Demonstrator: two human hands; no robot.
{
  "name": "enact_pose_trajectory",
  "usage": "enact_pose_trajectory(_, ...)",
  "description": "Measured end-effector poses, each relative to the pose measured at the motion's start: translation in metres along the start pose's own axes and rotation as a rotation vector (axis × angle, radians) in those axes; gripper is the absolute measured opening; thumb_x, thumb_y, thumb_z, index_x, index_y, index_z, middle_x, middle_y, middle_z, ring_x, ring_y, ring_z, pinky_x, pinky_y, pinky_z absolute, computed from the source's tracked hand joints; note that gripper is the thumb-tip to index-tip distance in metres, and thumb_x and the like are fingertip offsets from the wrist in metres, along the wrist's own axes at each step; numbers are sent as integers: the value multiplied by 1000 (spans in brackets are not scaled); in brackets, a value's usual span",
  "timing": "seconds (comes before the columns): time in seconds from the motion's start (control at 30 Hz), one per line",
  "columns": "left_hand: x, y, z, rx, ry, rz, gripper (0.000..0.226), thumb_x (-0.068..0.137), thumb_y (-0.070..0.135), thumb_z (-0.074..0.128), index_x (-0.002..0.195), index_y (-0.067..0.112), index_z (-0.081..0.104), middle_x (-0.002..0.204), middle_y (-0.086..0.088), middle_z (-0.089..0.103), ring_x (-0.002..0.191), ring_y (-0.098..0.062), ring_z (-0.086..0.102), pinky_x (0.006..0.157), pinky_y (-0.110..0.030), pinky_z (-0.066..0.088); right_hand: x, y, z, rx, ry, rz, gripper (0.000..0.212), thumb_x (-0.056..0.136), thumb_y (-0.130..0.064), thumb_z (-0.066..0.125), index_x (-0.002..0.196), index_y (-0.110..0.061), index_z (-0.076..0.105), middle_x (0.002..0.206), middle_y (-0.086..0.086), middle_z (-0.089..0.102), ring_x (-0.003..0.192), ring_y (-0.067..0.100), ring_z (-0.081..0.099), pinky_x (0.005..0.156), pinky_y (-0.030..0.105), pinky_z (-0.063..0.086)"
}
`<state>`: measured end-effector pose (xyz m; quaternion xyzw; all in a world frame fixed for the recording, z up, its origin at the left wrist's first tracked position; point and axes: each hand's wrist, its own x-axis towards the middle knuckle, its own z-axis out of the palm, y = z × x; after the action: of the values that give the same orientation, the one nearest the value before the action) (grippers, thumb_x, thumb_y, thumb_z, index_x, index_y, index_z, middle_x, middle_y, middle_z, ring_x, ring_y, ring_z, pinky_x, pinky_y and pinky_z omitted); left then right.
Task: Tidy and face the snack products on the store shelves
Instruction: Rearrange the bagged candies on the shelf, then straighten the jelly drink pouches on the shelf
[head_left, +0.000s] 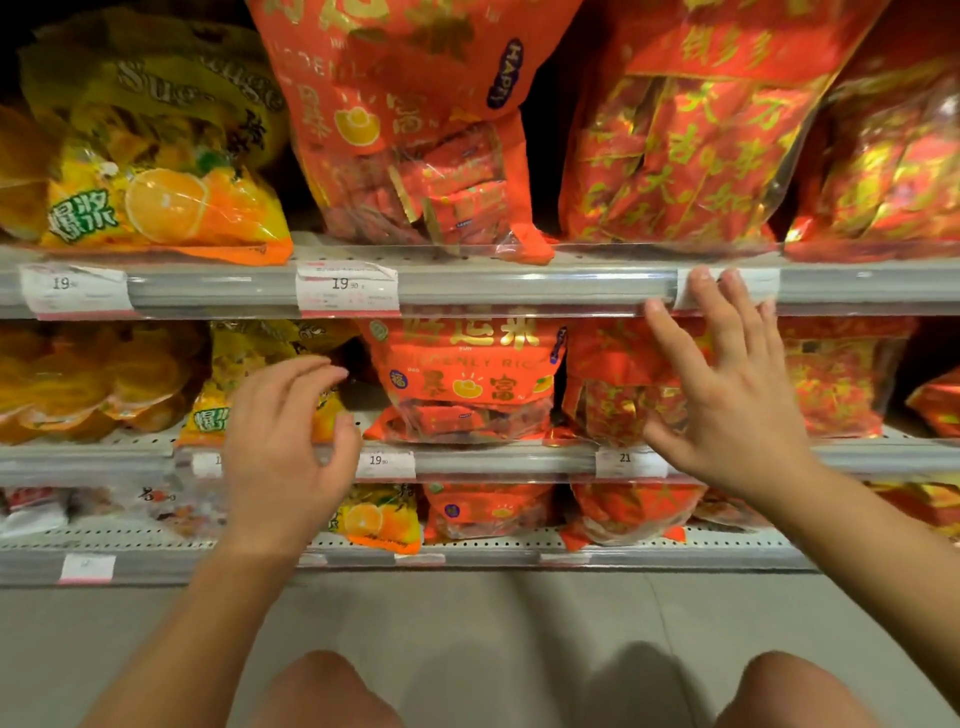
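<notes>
Three grey metal shelves (519, 280) with perforated decks and clear plastic price rails carry soft, glossy snack bags, all standing with their long axis upright and printed fronts turned outward toward the aisle.

On the top shelf a crinkled yellow-and-orange plastic bag printed with orange slices (161, 171) sits at the left, leaning back a little. Beside it stands a tall red-orange bag with gold characters and a clear window showing small red packets (415, 135), then a red bag packed with gold-lettered foil sachets (685, 150).

On the middle shelf a smaller red-orange bag with gold characters (467, 379) stands upright between the two hands, its base at the shelf's front edge.

The left hand (285, 441) hovers in front of a yellow orange-printed bag on the middle shelf (244, 374), fingers loosely curled and slightly apart, gripping nothing. The right hand (727, 395) is raised with fingers spread wide and straight, fingertips (701, 278) at the top shelf's price rail, over a white paper price label (727, 288); whether they touch it cannot be told.

White price tags (345, 288) marked 19 line the rails. The person's bare knees (322, 691) show above a grey floor (519, 623).
</notes>
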<state>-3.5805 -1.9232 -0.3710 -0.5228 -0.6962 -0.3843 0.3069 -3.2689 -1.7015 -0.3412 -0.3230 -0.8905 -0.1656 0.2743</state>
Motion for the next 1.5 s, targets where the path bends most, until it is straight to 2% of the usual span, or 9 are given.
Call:
enact_pose_trajectory(0.13,29,32,20,114,-16,99,59,90,26,58,145,7,51,153,-20,43,143,-42,37,117,-57,30,-1,-7,0,10,9,47,104,75,-51,64,162,-18,20,168,19,11,156,40,-1,122,66,11)
enact_pose_trajectory(0.3,40,46,53,243,-121,-54,78,92,43,49,162,16,24,171,-12,10,157,-36,7,124,-62,11,2,-14,2,34,64,77,96,75,-48,57,161,-16,27,166,22,14,156,43,3,121,68,14)
enact_pose_trajectory(0.57,39,45,78,220,95,-72,68,88,25,60,153,14,45,164,-14,33,152,-38,28,120,-63,22,11,-31,19,106,168,162,93,70,-35,67,152,-2,40,161,31,20,152,52,6,118,70,15)
enact_pose_trajectory(0.83,42,68,49,276,-120,-199,68,88,28,61,152,11,46,163,-16,33,152,-37,29,117,-62,29,9,-23,-25,89,-225,99,104,73,-44,73,157,-1,29,164,33,7,153,52,-3,119,68,19)
enact_pose_trajectory(1.03,95,108,-12,219,-712,-501,96,86,75,56,160,21,28,172,-5,9,150,-34,32,106,-57,47,43,-29,-95,190,-770,173,94,85,-63,42,163,-19,14,167,24,-11,153,46,-17,119,59,30)
enact_pose_trajectory(1.1,127,130,-42,107,-908,-646,98,82,84,49,160,29,24,168,-7,24,140,-32,47,104,-51,49,69,-24,-135,261,-950,150,84,87,-58,49,160,-26,22,167,22,10,155,43,9,115,49,36)
enact_pose_trajectory(1.23,182,199,-137,-273,-832,-805,58,88,62,61,136,29,59,120,-2,73,112,-25,67,92,-37,53,106,-17,-248,569,-1130,54,57,94,-40,59,148,-22,50,161,3,40,140,27,47,109,34,39)
enact_pose_trajectory(1.37,214,263,-246,-389,-887,-860,43,92,50,63,130,29,65,119,13,71,106,-2,64,91,-14,47,99,-6,-360,797,-1062,242,34,95,-29,65,127,-21,65,121,-2,71,105,12,69,85,17,51)
enact_pose_trajectory(1.5,219,318,-347,-299,-952,-836,47,90,52,56,133,32,63,124,22,64,111,3,61,99,-14,45,85,7,-447,956,-1171,193,17,97,-27,66,113,-27,68,109,-13,70,95,-7,66,80,12,52)
